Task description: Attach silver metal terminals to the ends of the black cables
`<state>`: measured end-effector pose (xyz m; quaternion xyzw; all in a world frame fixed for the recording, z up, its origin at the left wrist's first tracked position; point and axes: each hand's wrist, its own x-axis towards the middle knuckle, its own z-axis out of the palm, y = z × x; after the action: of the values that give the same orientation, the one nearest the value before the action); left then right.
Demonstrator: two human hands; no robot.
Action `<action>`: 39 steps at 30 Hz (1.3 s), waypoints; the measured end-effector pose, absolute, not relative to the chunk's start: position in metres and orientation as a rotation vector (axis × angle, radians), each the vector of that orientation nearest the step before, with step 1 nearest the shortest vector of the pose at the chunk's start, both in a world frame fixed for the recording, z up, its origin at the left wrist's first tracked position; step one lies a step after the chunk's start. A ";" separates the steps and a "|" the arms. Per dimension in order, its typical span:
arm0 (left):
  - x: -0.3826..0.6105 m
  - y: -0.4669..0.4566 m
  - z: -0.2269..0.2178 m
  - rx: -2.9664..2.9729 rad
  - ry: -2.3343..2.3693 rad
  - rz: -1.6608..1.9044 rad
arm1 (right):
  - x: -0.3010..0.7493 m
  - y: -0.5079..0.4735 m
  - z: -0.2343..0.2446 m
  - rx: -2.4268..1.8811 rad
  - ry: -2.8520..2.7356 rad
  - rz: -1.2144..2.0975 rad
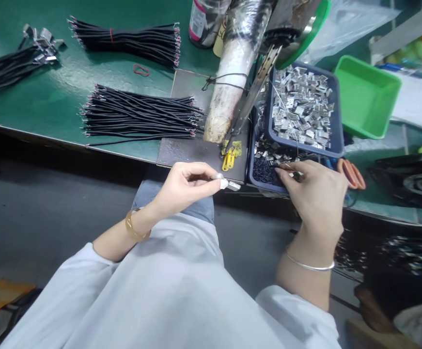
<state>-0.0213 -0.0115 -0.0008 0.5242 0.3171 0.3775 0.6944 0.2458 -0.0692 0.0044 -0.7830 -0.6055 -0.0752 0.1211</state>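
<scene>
Noting: left hand (191, 186) pinched metal piece (234, 185); right hand (316, 191) worked at lower bin (267, 186), likely set close for reach; its grip I couldn't tell

Stretches from left to right as a glossy green workbench (60, 92), gleams in places, stands above grey floor (61, 198), darkens underneath

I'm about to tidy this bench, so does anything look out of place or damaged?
A red band lies loose on the green table between the far bundle of black wires, which has a similar band round it, and the near bundle, which shows none. Also, the white tube looks stained and scuffed at its near end.
</scene>
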 end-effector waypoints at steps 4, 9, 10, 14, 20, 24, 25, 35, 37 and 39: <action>-0.018 -0.010 -0.004 1.196 0.709 0.883 | 0.235 -0.060 0.016 -2.439 -1.644 0.012; -0.016 -0.010 -0.012 1.187 0.679 0.902 | 0.229 -0.053 0.025 -2.427 -1.527 0.249; -0.015 -0.010 -0.014 1.187 0.680 0.910 | 0.229 -0.054 0.024 -2.413 -1.509 0.236; -0.009 -0.013 -0.016 1.204 0.729 0.963 | 0.224 -0.065 0.019 -2.063 -1.272 -0.023; -0.003 -0.023 -0.010 1.462 0.926 1.066 | 0.177 -0.087 0.019 -1.503 -1.161 0.137; -0.003 -0.026 -0.006 1.825 0.960 1.259 | 0.145 -0.085 0.008 -1.520 -1.295 0.354; -0.003 -0.026 -0.006 1.890 0.959 1.289 | 0.140 -0.082 0.004 -1.520 -1.316 0.347; -0.002 -0.028 -0.012 2.055 0.988 1.340 | 0.132 -0.075 -0.007 -1.500 -1.361 0.381; -0.003 -0.028 -0.012 2.049 0.988 1.327 | 0.132 -0.075 -0.006 -1.499 -1.384 0.343; -0.003 -0.028 -0.011 2.044 0.987 1.311 | 0.131 -0.074 -0.005 -1.511 -1.404 0.278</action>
<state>-0.0033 -0.0276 -0.0111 0.7535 0.3639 0.4834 0.2574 0.1312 -0.0740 -0.0054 -0.6263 -0.5819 0.1153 0.5058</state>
